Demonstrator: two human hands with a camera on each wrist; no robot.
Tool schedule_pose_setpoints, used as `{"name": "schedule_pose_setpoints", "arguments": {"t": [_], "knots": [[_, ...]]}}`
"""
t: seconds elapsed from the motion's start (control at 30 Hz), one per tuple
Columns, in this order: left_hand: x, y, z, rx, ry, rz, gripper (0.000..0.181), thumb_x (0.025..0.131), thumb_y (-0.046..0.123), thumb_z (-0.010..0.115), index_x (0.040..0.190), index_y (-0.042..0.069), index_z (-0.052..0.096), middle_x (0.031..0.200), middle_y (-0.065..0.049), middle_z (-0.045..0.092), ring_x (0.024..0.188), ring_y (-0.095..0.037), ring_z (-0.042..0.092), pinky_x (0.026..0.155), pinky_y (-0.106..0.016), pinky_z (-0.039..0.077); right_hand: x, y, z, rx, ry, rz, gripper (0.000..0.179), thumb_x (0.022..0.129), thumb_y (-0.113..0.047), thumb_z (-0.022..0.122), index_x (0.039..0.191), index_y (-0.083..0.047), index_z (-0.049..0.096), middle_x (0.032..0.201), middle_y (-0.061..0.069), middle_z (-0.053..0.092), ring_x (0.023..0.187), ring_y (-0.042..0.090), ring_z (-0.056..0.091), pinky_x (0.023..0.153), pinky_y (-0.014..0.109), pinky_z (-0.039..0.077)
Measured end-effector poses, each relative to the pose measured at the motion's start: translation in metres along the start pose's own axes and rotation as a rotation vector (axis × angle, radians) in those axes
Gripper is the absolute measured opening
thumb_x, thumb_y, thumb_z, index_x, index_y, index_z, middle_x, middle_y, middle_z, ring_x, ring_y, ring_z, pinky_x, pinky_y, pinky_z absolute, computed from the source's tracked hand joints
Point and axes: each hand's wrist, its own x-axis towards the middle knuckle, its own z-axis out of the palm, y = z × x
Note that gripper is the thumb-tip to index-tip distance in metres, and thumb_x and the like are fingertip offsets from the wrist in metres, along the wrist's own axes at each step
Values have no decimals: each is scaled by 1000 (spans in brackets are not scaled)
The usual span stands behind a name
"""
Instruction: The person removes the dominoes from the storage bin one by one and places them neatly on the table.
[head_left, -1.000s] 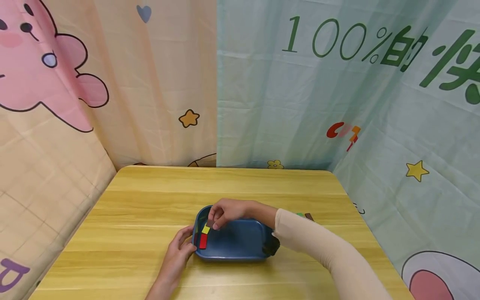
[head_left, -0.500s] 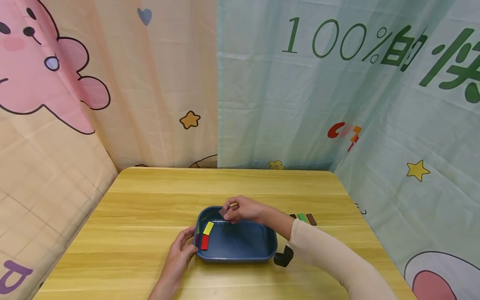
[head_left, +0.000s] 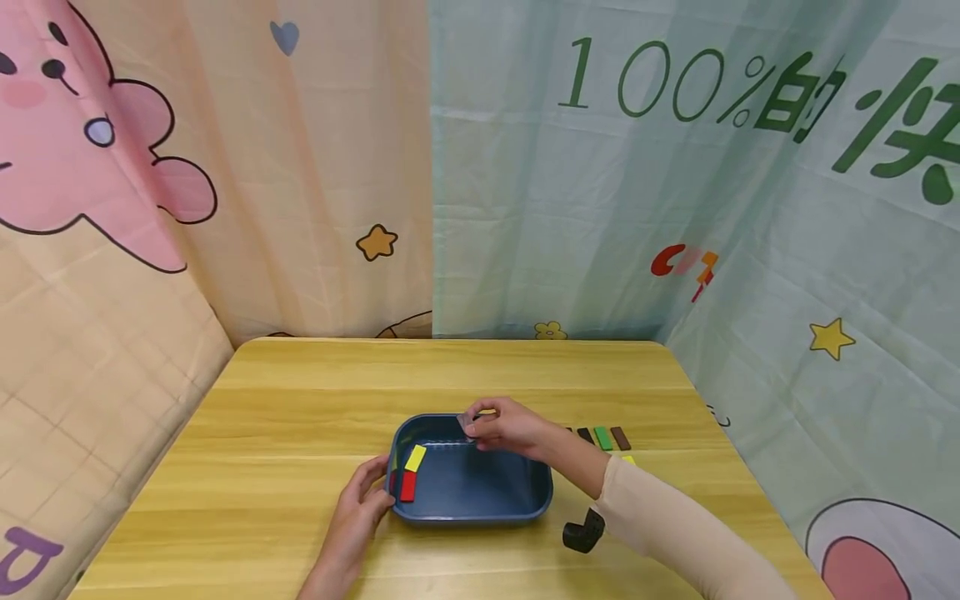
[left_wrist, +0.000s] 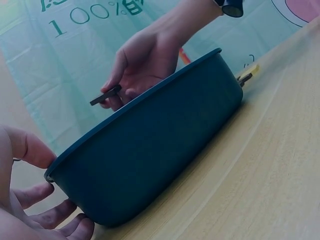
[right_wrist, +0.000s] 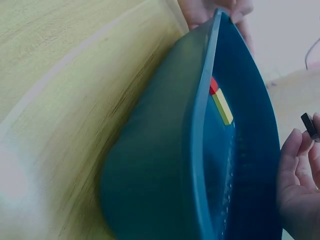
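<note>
A blue tray (head_left: 480, 515) with high walls stands on the table. Inside it, at the left end, lie a red domino block (head_left: 407, 487) and a yellow domino block (head_left: 416, 458), close together. My left hand (head_left: 360, 498) grips the tray's left end, thumb and fingers against its rim and outer wall. Over the tray's back wall, my right hand (head_left: 510, 425) pinches a dark domino block (left_wrist: 105, 95) between thumb and fingertips. The left wrist view shows this block raised above the rim.
Right of the tray, partly behind the right forearm, a black block (head_left: 585, 436), a green block (head_left: 603, 438), a brown block (head_left: 620, 438) and a yellow one (head_left: 628, 459) lie on the table (head_left: 300, 417). Printed curtains (head_left: 540, 208) surround the table's back and sides.
My right hand has moved right from beside the yellow block to above the tray's back wall, carrying the dark block. More blocks on the right have come into sight. My left hand stays put.
</note>
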Motion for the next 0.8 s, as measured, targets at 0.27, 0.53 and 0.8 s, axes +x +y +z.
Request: {"name": "schedule_pose_setpoints", "arguments": {"t": [0.27, 0.53, 0.8], "knots": [[0, -1, 0, 19, 6, -12, 62, 90, -6, 53, 151, -1, 42, 152, -23, 42, 124, -33, 50, 89, -20, 48, -21, 2, -16, 53, 64, -32, 24, 99, -7, 68, 120, -3, 58, 109, 17, 68, 87, 21, 65, 95, 46, 53], [2, -2, 2, -6, -3, -6, 63, 88, -8, 51, 150, -2, 42, 151, -24, 43, 126, -36, 49, 90, -22, 49, -38, 9, -37, 52, 95, -56, 20, 98, -7, 68, 115, -6, 58, 100, 9, 70, 86, 20, 65, 90, 42, 55], [1, -3, 2, -2, -4, -1, 64, 87, -9, 50, 150, -2, 42, 151, -24, 42, 129, -36, 47, 90, -22, 49, -60, 15, -52, 87, 127, -87, 26, 98, -6, 68, 121, -5, 54, 104, 13, 67, 84, 20, 65, 87, 38, 56]]}}
